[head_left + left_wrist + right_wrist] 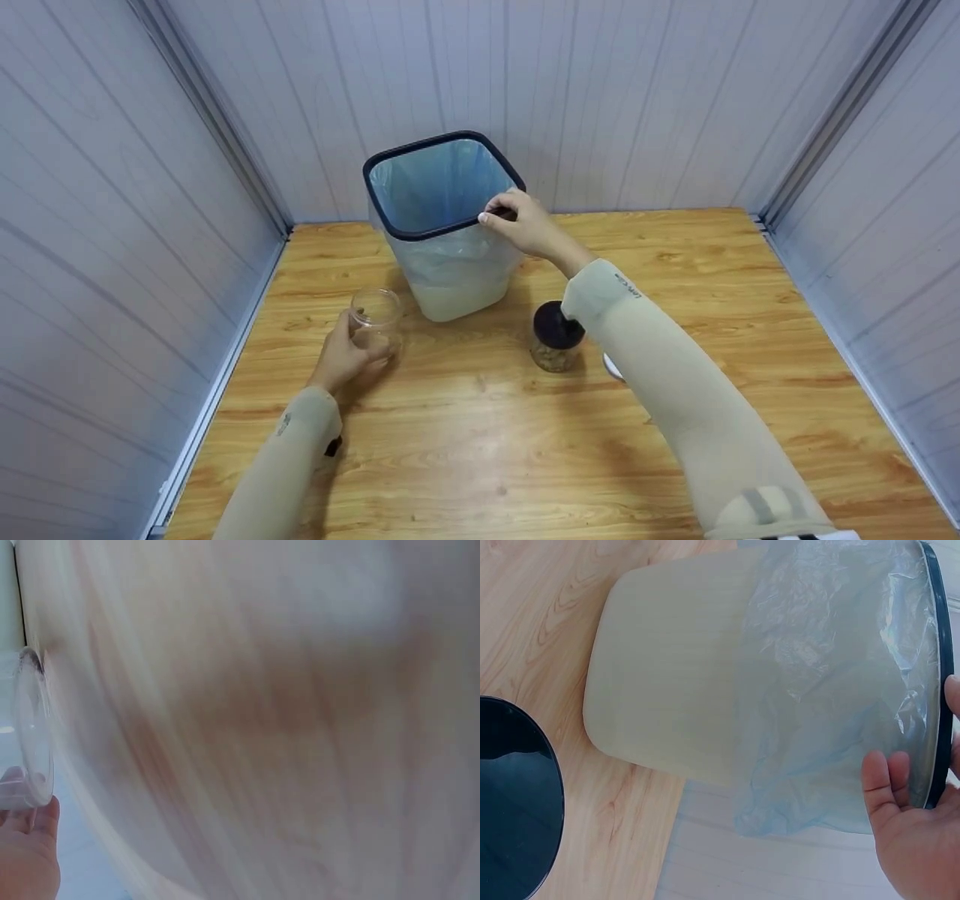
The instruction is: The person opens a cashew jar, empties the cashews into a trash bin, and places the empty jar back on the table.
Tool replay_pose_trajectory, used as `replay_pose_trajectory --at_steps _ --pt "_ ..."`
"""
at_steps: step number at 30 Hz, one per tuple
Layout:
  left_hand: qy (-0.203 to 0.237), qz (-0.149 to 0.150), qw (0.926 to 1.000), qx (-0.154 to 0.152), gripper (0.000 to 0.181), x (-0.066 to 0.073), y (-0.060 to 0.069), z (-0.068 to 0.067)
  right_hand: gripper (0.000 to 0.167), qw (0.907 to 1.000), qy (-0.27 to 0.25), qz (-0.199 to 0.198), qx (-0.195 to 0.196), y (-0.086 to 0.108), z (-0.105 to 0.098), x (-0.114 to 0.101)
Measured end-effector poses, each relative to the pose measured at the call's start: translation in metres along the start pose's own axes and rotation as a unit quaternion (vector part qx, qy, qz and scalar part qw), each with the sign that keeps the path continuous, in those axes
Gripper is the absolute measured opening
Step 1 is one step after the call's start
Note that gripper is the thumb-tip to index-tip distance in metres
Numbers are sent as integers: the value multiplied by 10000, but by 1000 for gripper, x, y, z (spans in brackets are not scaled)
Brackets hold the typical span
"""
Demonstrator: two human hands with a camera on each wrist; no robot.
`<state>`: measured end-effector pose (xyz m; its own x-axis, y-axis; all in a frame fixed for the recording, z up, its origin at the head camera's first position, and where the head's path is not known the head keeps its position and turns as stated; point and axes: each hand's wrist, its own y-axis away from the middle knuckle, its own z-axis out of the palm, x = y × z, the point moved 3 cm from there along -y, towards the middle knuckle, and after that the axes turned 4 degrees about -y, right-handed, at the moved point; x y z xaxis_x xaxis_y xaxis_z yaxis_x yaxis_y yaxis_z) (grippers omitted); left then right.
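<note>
A cream trash bin with a black rim stands upright on the table, lined with a thin bluish plastic bag folded down over its outside. My right hand grips the near right corner of that rim. In the right wrist view, two fingertips lie against the bag just below the rim. To the left of the bin, my left hand holds a clear, lidless jar upright. At the left edge of the left wrist view, the jar is cut off, with fingers around its lower side.
A jar of light brown pieces under a black lid stands right of the bin. Beside it, a white round object is mostly hidden by my right sleeve. Panelled walls enclose the wooden table at the back and sides.
</note>
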<state>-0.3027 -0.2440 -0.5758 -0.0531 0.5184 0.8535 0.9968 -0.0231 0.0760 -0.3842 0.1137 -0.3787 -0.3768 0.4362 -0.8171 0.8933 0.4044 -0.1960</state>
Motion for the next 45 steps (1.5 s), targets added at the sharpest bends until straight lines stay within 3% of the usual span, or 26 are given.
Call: replay_pose_trajectory --at_steps 9,15,22,35,45 --pt "100 -202 9997 113 100 -8 2 -5 26 10000 -17 -6 -18 2 -2 -2" --pt "142 -160 9997 117 99 -11 4 -5 26 10000 -14 97 2 3 -3 -2" --pt "208 -304 9993 62 100 -20 4 -7 27 10000 83 42 -4 1 -1 -2" --pt "246 -522 9983 50 98 -23 6 -5 27 10000 -17 52 21 0 1 -1" --pt "215 -458 9987 15 93 -18 7 -8 44 9994 -200 -271 -4 4 -6 1"
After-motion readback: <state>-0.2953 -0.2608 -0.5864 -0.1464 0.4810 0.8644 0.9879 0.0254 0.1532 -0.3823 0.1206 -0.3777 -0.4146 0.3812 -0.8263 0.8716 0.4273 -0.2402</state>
